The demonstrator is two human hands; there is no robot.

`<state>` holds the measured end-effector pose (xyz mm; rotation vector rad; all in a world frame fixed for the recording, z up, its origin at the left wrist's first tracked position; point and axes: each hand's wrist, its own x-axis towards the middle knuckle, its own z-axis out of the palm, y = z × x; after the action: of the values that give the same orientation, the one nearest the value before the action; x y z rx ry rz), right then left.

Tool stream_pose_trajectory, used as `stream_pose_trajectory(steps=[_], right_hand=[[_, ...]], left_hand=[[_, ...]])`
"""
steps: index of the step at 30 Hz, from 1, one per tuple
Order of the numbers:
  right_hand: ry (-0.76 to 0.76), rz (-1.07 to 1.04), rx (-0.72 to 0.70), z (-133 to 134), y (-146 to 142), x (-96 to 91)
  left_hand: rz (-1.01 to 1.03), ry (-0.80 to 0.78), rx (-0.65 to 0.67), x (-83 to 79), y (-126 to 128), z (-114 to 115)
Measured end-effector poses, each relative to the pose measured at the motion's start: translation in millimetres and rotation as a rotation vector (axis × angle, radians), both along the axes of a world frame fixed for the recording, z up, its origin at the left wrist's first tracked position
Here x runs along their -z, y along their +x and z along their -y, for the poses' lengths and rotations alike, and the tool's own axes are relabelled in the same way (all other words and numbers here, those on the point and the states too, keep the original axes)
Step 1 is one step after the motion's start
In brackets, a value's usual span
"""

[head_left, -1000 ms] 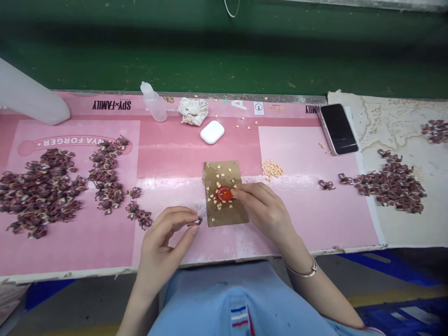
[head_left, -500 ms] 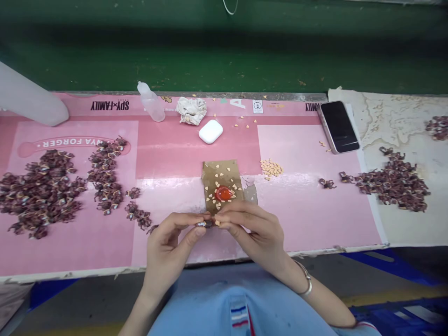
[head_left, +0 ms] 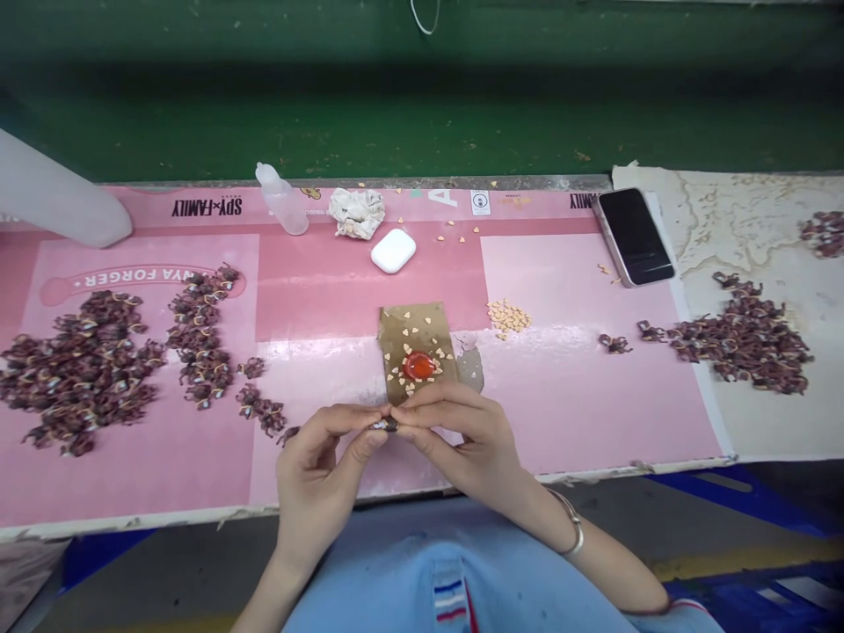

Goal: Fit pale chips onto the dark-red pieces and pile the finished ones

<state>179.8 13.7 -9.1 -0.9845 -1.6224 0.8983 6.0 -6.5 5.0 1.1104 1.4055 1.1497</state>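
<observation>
My left hand [head_left: 323, 466] and my right hand [head_left: 462, 440] meet fingertip to fingertip at the near edge of the pink mat [head_left: 560, 396]. Between them they pinch one small dark hair-bow piece [head_left: 389, 425]. Just beyond the fingers lies a brown paper square [head_left: 415, 330] dotted with tiny pale hearts, with a red blob of glue [head_left: 420, 365] in its middle. A small heap of loose pale hearts [head_left: 507, 316] sits to the right of the paper.
Big heaps of dark bow pieces lie at the left [head_left: 79, 369] and at the right [head_left: 752, 343]. Along the far edge stand a dropper bottle [head_left: 280, 198], a crumpled tissue [head_left: 358, 213], a white earbud case [head_left: 393, 251] and a phone [head_left: 633, 236].
My right hand has left the red glue blob and come back to meet my left hand. Both now pinch the small piece that the left hand held alone.
</observation>
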Motion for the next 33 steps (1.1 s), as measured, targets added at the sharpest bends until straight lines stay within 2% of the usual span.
stream_pose_trajectory(steps=[2, 5, 9, 13, 15, 17, 21, 24, 26, 28, 30, 33], right_hand=[[-0.076, -0.077, -0.033, 0, 2, 2.2], [-0.273, -0.246, -0.119, 3, 4, 6.8], [-0.498, -0.479, -0.281, 8, 5, 13.6], [-0.562, -0.451, -0.257, 11, 9, 16.7], [-0.519, -0.365, -0.177, 11, 21, 17.3], [-0.422, -0.212, -0.006, 11, 42, 19.4], [-0.179, 0.306, 0.566, 14, 113, 31.7], [-0.110, 0.650, 0.858, 21, 167, 44.0], [-0.095, 0.838, 0.915, 26, 192, 50.0], [-0.087, 0.958, 0.904, 30, 205, 53.2], [-0.088, 1.004, 0.882, 30, 207, 54.0], [-0.043, 0.996, 0.884, 23, 195, 52.9]], left_hand=[[0.025, 0.063, 0.022, 0.9, 2, -1], [0.021, 0.207, 0.085, 1.2, 2, -5], [-0.143, 0.335, 0.167, -0.1, 3, -10], [-0.333, 0.387, 0.244, 2.7, 2, -9], [-0.498, 0.424, 0.265, 8.1, -7, -11], [-0.691, 0.455, 0.216, 15.4, -25, -15], [-0.977, 0.430, 0.054, 29.1, -80, -26], [-1.092, 0.354, 0.088, 35.5, -114, -31], [-1.114, 0.337, 0.110, 38.9, -126, -35], [-1.095, 0.348, 0.131, 42.0, -130, -40], [-1.042, 0.384, 0.166, 44.5, -131, -47], [-0.968, 0.450, 0.213, 45.2, -127, -59]])
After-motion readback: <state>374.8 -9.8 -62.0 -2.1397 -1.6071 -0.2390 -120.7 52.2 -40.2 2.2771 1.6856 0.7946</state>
